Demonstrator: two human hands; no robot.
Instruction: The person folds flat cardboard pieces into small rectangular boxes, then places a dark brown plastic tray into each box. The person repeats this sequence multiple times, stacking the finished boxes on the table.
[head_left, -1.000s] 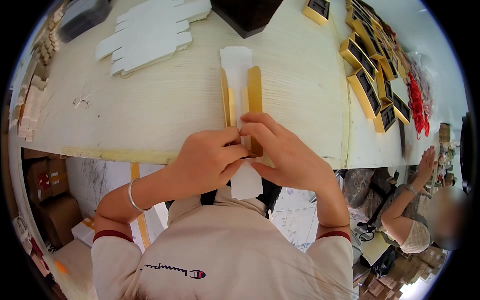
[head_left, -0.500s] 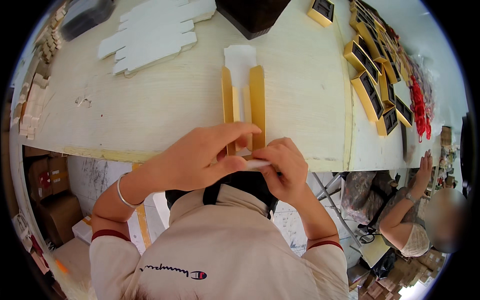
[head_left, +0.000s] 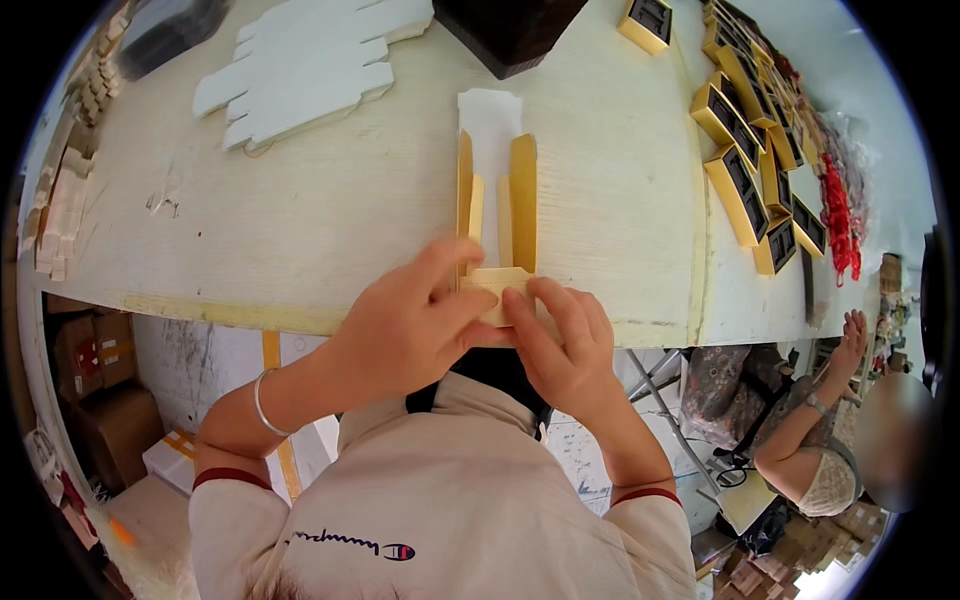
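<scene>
A part-folded gold cardboard box (head_left: pixel 524 205) lies on the table in front of me, its white floor panel running away from me between two raised side walls. At its near end a pale end flap (head_left: pixel 488 280) stands up across the width. My left hand (head_left: pixel 396 322) has its thumb on that flap and its fingers curled by the left wall; the index finger is blurred. From the other side, my right hand (head_left: pixel 568 345) grips the same flap, thumb and fingertips pressed on it. The outer face of the near end is partly hidden by my hands.
Flat white box blanks (head_left: pixel 300 75) are stacked at the far left. A dark box (head_left: pixel 510 35) stands at the back. Several gold boxes with black inserts (head_left: pixel 740 190) lie at the right, near red cords (head_left: pixel 835 220). Another person's hand (head_left: pixel 850 340) is at the right table edge.
The near end flap has come up and inward, with its pale face now showing. My right fingers have moved onto it. The box has shifted slightly right.
</scene>
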